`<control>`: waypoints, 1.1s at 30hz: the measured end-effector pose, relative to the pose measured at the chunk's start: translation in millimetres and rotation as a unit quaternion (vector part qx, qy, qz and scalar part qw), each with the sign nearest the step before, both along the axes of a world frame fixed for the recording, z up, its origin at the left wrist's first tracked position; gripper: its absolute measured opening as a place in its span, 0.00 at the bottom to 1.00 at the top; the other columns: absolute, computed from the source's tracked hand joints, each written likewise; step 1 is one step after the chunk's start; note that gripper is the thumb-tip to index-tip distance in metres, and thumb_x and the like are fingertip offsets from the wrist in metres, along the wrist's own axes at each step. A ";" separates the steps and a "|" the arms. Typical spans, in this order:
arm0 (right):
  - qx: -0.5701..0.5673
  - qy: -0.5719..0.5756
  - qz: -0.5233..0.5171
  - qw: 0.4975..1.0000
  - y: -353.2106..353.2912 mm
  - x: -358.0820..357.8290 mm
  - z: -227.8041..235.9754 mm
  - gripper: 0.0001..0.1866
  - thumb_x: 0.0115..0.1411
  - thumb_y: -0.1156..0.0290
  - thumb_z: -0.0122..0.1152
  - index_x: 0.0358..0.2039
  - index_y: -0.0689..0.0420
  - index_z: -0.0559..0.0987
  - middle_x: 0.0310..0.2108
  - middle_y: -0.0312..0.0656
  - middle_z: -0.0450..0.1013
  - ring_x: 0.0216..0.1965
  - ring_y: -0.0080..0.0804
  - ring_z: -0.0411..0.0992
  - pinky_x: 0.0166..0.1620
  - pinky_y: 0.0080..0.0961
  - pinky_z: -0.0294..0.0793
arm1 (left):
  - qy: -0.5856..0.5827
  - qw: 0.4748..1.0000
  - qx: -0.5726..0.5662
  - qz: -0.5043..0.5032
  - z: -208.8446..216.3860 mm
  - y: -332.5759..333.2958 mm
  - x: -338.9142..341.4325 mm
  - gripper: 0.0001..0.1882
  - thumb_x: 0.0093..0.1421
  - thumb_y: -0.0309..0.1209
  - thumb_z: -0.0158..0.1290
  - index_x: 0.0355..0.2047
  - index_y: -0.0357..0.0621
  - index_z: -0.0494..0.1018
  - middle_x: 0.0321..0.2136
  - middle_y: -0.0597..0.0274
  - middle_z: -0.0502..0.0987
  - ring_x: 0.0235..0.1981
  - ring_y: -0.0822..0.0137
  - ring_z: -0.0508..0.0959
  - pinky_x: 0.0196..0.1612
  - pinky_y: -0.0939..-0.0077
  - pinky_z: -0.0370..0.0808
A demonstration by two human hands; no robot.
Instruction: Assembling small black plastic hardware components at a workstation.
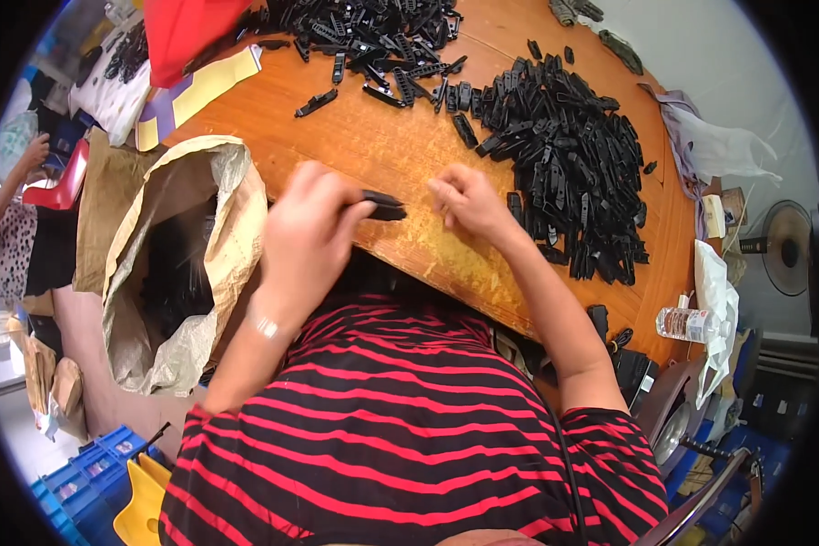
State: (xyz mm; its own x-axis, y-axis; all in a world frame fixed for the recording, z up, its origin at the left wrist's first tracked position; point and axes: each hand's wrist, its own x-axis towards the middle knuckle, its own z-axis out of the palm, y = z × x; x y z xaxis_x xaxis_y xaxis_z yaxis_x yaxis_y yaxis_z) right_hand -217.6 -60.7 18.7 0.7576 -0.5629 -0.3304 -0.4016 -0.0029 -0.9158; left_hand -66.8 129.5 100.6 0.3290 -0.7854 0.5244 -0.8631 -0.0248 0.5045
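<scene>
A clear bottle (684,325) sits by white plastic (717,289), a fan (785,248) beyond.

**Room ahead, blocked on both sides**

From the grip of the left hand (308,224) on the black pieces (388,212), we can pass straight ahead over bare tabletop (369,141) until a loose black pile (373,41) blocks us. Rightward, the right hand (471,200) stands in the way, a larger pile (578,168) beyond it. Leftward, the raised rim of the brown sack (238,214) bars a low path.

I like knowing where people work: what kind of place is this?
Probably a workshop: a big pile of black parts sits on a worn wooden table, with an open sack beside it.
</scene>
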 end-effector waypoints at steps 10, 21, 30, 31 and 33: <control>-0.549 0.166 -0.053 0.818 -77.1 29.6 -11.2 0.14 0.54 0.66 0.67 0.36 0.56 0.73 0.36 0.48 0.72 0.34 0.50 0.75 0.38 0.40 0.75 | -0.207 0.940 -0.059 0.264 59.9 96.2 43.9 0.06 0.52 0.19 0.59 0.31 0.38 0.73 0.32 0.56 0.75 0.32 0.57 0.75 0.38 0.68 0.72; -0.498 0.002 0.020 0.867 -12.7 36.6 -13.1 0.09 0.51 0.73 0.66 0.32 0.58 0.75 0.32 0.46 0.74 0.31 0.47 0.75 0.35 0.37 0.75 | -0.044 0.976 -0.044 0.211 -98.8 -101.8 63.1 0.19 0.54 0.23 0.56 0.48 0.44 0.71 0.53 0.50 0.67 0.55 0.50 0.67 0.57 0.60 0.66; -0.463 -0.060 0.092 0.879 9.9 61.9 -14.4 0.11 0.52 0.71 0.66 0.35 0.56 0.75 0.34 0.46 0.73 0.33 0.50 0.74 0.36 0.38 0.75 | 0.000 0.966 0.052 0.255 -126.5 -115.0 103.3 0.09 0.52 0.28 0.60 0.35 0.46 0.77 0.36 0.63 0.76 0.44 0.56 0.73 0.46 0.59 0.71; -0.458 -0.057 0.094 0.882 10.6 62.5 -13.5 0.11 0.52 0.71 0.66 0.35 0.56 0.75 0.34 0.46 0.73 0.33 0.50 0.74 0.36 0.38 0.75 | 0.003 0.965 0.058 0.254 -126.1 -108.5 95.3 0.09 0.52 0.28 0.60 0.35 0.46 0.77 0.36 0.63 0.76 0.44 0.56 0.73 0.46 0.59 0.71; -0.462 -0.087 0.030 0.882 7.3 67.0 -7.5 0.14 0.53 0.71 0.65 0.40 0.56 0.75 0.35 0.46 0.73 0.34 0.50 0.74 0.36 0.38 0.75 | 0.020 0.985 -0.009 0.169 -117.6 -99.5 79.7 0.07 0.54 0.25 0.59 0.35 0.42 0.78 0.32 0.61 0.78 0.36 0.60 0.77 0.40 0.68 0.73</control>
